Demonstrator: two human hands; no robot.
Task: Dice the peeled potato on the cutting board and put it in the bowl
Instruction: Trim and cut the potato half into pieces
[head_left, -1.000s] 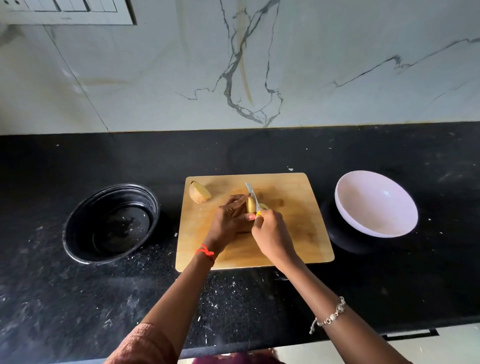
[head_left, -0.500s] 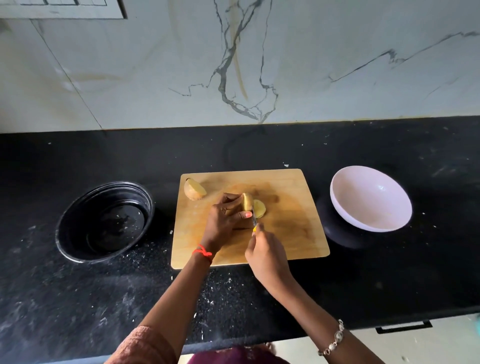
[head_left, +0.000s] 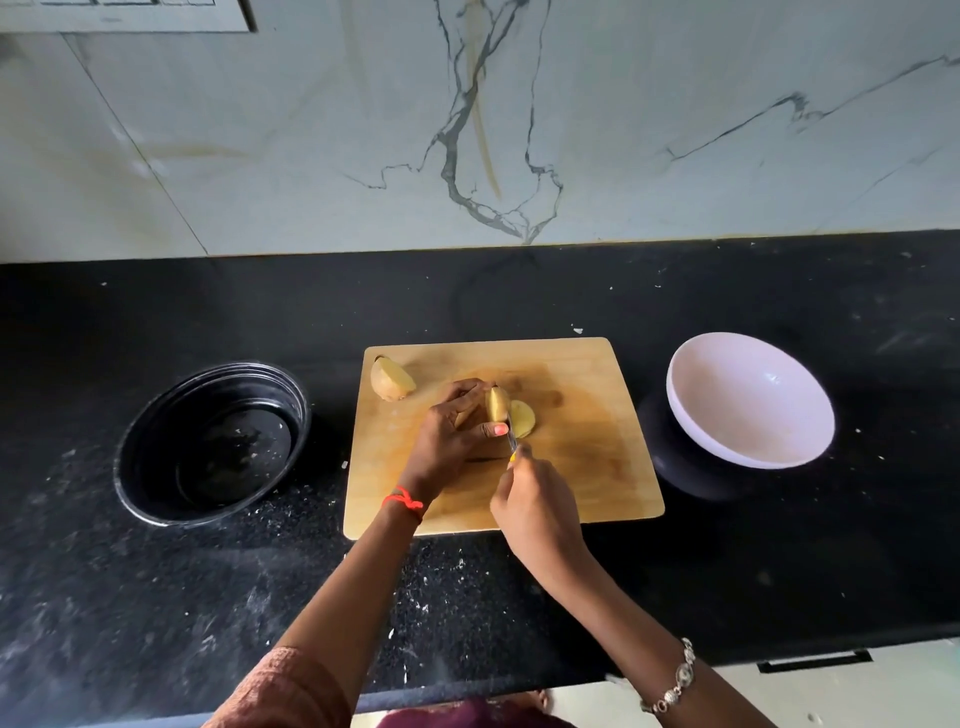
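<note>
Your left grip (head_left: 449, 431) curls over a potato piece (head_left: 497, 405) and holds it on edge. Your right grip (head_left: 535, 512), nearer to you, is clenched round the handle of a small knife (head_left: 511, 439).

The black desk (head_left: 779, 571) carries everything and is speckled with pale flecks on your side of both grips. The cutting board (head_left: 587, 467) lies directly under both grips. Well to the right of the right grip, off the board, the white bowl (head_left: 727, 415) sits tilted toward you. Nothing shows inside it, so no potato has gone in yet. Well to the left of the left grip stands a black bowl (head_left: 304, 410), with only small flecks visible in it. Beyond the left grip and to its left, near the board's far corner, a large potato chunk (head_left: 392, 379) lies uncut. Just right of the left grip's fingertips, one cut slice (head_left: 523, 418) lies flat on the board beside the held piece. The knife blade stands between that slice and the held piece, right against the piece's face.

You look to be early in the job. The potato is split and one slice is off, but nothing is diced. You have yet to slice the rest of the held piece, cut the slices into cubes, do the same with the far chunk, and carry it all to the white bowl.
</note>
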